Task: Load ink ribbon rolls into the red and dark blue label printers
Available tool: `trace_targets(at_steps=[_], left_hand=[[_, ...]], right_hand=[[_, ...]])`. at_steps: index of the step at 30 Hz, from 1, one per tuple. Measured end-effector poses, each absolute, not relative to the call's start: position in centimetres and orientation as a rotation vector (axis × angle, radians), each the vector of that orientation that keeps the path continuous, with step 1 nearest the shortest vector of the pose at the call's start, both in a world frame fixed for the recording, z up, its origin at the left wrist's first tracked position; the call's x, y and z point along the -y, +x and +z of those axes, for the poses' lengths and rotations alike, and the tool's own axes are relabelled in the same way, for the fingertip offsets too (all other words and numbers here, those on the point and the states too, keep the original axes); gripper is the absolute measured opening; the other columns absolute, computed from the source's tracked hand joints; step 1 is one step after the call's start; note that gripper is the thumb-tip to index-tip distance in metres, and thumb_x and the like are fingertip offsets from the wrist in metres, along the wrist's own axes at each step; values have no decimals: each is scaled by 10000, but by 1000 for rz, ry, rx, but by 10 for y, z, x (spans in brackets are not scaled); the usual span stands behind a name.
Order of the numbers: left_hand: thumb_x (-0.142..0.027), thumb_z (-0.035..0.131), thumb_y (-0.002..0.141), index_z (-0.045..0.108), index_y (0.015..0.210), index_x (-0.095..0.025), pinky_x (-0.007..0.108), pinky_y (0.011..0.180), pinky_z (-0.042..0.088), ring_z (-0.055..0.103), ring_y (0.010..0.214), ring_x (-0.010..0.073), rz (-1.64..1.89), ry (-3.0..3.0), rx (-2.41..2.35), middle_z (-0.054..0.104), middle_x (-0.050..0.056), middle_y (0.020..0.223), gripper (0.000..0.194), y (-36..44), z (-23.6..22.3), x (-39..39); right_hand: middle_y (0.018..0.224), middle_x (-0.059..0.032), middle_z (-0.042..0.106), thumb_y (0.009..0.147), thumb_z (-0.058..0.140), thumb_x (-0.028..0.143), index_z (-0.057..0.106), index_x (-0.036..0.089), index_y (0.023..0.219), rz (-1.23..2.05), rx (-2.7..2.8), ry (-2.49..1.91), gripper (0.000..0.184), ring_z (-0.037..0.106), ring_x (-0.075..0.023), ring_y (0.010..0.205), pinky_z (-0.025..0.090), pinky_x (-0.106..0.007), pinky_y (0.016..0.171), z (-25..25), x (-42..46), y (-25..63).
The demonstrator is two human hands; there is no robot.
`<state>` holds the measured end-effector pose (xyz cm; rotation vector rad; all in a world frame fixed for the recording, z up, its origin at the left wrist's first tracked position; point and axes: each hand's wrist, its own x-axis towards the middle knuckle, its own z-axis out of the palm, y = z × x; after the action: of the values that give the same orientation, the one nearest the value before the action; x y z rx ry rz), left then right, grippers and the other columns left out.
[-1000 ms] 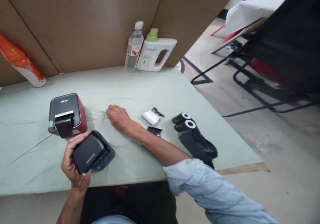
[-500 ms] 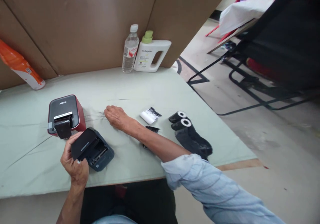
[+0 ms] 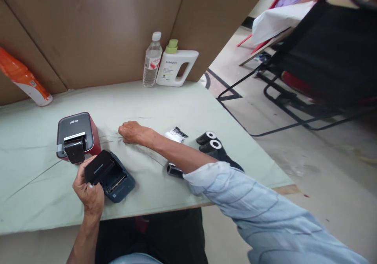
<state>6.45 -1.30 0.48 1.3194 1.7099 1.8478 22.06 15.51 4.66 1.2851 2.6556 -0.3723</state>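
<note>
My left hand is wrapped round the near left side of a small dark portable label printer. The printer's lid is up and its inner bay shows. Further right, my right hand is closed in a fist low on the table, pinching the pale green tablecloth; creases run out from the fist on both sides. Its fingertips are hidden. Behind the held printer stands a red and black label printer, with a strip of black labels hanging from its front slot.
Right of my forearm lie a black-and-white label roll, black rolls with white cores and another black roll. A water bottle, a white jug and an orange bottle stand by the brown partition. A black folding chair is at right.
My right hand has shifted slightly left, and a long crease now shows in the cloth to its right. The left hand and its printer are nearly still. A black roll shows more by my forearm.
</note>
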Motion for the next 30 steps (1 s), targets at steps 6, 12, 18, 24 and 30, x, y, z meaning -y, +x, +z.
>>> trace_targets(at_steps=[6,12,18,24,30], left_hand=[[-158,661,783,786,982,-194,335,912,603,752,945,206,1845,1285,-1723,787,28,964,238,62,3,13],[-181,690,788,784,981,-191,321,894,599,745,935,202,1864,1218,-1706,784,26,957,215,60,-3,12],[-196,706,797,787,980,-195,319,885,599,741,915,199,1863,1143,-1681,782,19,937,200,59,-8,11],[-221,729,807,787,987,-196,330,907,600,748,935,206,1857,1149,-1698,786,21,942,191,58,-9,10],[-204,732,793,799,966,-204,305,906,589,744,927,192,1884,1107,-1664,792,8,930,186,60,-6,10]], right_hand=[[1233,-244,744,917,664,156,727,83,1234,-346,-2614,1276,332,712,-317,1149,530,-363,916,50,-152,221],[1211,-235,750,968,596,197,741,71,1181,-355,-2620,1285,287,707,-303,1126,503,-335,875,55,-147,233],[1172,-180,768,947,565,146,766,114,1091,-515,-2659,1437,250,698,-264,1062,463,-299,831,61,-139,242],[1129,-170,780,940,551,131,762,114,1092,-472,-2670,1491,260,691,-253,1006,441,-300,788,51,-136,239],[1215,-190,762,975,546,156,757,111,1144,-348,-2670,1407,274,697,-279,1082,435,-317,824,42,-139,237]])
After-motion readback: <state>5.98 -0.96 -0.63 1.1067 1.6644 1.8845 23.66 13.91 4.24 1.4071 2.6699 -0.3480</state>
